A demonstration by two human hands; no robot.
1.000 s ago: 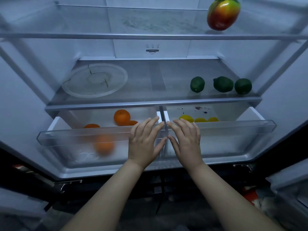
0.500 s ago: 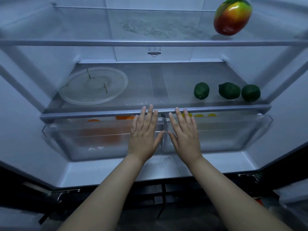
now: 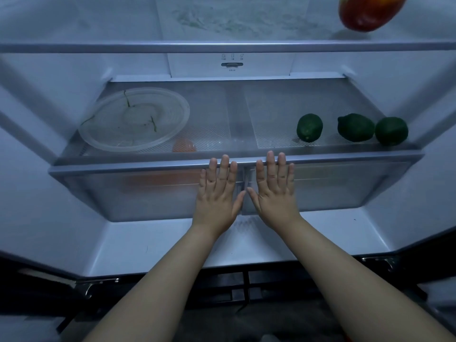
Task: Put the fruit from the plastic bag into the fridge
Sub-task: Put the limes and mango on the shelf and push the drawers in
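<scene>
The head view looks into an open fridge (image 3: pixel 37 149). A red and yellow mango (image 3: pixel 367 12) on the upper shelf is cut off by the top edge, so its full shape is not seen; its long axis seems to run from lower left to upper right. Behind the frosted front of the left drawer (image 3: pixel 138 193) only an orange blur shows, and one orange fruit (image 3: pixel 183 145) is seen dimly through the glass shelf (image 3: pixel 241 119). What lies in the right drawer (image 3: pixel 345 188) is hard to make out. On the glass shelf three green fruits stand in a row at the right: the first one (image 3: pixel 309 127) apart, the second (image 3: pixel 355 127) and the third (image 3: pixel 391 130) touching. A clear round plate (image 3: pixel 134 119) lies at the left. The left hand (image 3: pixel 217 193) and the right hand (image 3: pixel 275 191) are flat and wide open, fingers spread and pointing up, palms against the drawer fronts near the middle divider, holding nothing. The thumbs almost meet. Both forearms are stretched forward.
</scene>
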